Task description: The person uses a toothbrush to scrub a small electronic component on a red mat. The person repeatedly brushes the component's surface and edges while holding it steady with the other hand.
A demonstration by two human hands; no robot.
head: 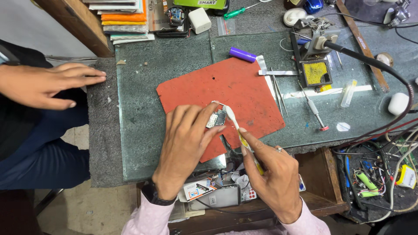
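Two hands brush a small board on a red mat.

The worktop [165, 78] carries one red mat [235, 91] under both hands. The left hand [185, 146], fingers loosely bent, pins one small board [216, 119]; just right of it, the right hand [272, 174] pinches one toothbrush [233, 119], its head on the board. A co-worker's flat hand [43, 85] rests far left. One purple cylinder [242, 54] lies beyond the hands, and a white, red-marked packet [193, 190] below the left one.

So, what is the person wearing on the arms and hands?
Both arms have pale pink shirt sleeves. The left hand has a black watch with a dark strap at the wrist. The right hand has a thin silver ring on one finger.
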